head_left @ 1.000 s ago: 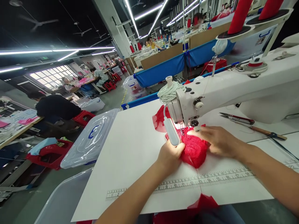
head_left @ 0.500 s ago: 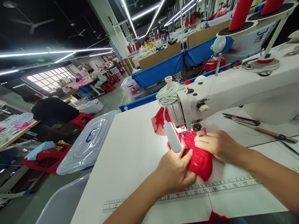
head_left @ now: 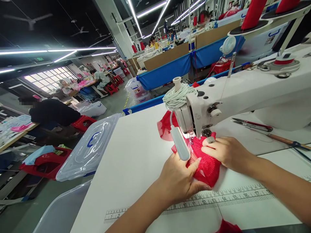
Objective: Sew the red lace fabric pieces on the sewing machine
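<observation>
Red lace fabric [head_left: 207, 163] lies under the needle area of a white sewing machine [head_left: 245, 94], with sheer red material trailing out behind it. My left hand [head_left: 178, 176] grips the near left side of the fabric, thumb on top and part of the fingers hidden beneath a grey lamp head [head_left: 180, 144]. On the other side, my right hand [head_left: 227, 150] has its fingers bent together on the fabric's right edge, close to the presser foot [head_left: 191, 140]. A bundle of pale green cord [head_left: 178, 97] rests on top of the machine head.
Scissors [head_left: 252, 124] and a wooden-handled tool [head_left: 282, 139] lie right of my hands. A printed ruler [head_left: 194, 205] runs along the table's front. Another red piece [head_left: 228, 227] hangs at the near edge. A lidded plastic box [head_left: 91, 145] stands left. Other people sit at tables beyond.
My left hand has turned a little, its lower fingers reaching further right along the fabric's near edge. The fabric has shifted slightly under both hands. My right hand stays nearly in place.
</observation>
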Demonstrator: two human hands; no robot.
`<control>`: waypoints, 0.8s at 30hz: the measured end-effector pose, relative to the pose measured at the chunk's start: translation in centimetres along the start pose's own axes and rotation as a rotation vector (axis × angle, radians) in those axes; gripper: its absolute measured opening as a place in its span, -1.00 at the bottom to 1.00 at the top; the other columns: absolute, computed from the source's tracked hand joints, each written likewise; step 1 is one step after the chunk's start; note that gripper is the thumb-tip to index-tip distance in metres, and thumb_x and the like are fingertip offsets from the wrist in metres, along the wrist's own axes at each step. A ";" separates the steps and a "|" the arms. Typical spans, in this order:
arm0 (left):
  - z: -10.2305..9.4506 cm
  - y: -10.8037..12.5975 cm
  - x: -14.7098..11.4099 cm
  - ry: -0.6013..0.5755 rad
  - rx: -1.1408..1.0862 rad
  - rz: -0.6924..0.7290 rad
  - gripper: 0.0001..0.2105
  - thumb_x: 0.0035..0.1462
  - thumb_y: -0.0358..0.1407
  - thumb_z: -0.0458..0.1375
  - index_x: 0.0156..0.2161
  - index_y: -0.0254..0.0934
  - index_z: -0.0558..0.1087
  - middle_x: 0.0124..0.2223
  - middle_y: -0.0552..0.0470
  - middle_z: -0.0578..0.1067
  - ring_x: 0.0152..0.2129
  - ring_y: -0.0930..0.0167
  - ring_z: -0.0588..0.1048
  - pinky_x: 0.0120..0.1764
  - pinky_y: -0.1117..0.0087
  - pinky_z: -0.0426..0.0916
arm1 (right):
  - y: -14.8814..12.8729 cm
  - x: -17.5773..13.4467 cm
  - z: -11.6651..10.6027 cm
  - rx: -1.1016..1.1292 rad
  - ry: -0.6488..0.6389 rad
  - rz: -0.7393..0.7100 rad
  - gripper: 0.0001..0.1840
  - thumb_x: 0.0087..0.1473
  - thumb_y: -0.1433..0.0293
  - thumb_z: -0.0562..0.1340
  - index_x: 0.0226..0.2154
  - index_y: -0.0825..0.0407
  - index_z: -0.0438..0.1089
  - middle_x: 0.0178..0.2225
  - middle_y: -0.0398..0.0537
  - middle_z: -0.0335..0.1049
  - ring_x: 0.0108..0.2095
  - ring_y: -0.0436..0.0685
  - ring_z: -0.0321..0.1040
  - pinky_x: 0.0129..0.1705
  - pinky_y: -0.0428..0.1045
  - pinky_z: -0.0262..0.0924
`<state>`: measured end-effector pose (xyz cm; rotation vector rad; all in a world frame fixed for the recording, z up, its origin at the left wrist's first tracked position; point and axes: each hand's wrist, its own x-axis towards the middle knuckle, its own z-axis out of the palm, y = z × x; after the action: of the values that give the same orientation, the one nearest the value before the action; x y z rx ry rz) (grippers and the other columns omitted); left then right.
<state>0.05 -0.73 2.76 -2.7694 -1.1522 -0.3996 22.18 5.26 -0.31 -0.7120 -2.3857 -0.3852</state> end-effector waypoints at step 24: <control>0.4 -0.3 0.4 0.085 0.002 0.026 -0.18 0.30 0.16 -0.48 -0.10 -0.30 0.55 -0.11 -0.25 0.53 -0.34 0.26 0.45 -0.26 0.24 0.39 | 0.6 -1.2 1.1 0.053 -0.019 0.046 -0.68 0.02 0.71 0.01 -0.49 0.00 0.28 -0.43 -0.11 0.40 -0.51 0.05 0.07 -0.49 -0.02 -0.13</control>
<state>0.17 -0.20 2.44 -2.7338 -1.0955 -0.5080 22.83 5.69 -1.84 -0.7477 -2.3833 -0.2965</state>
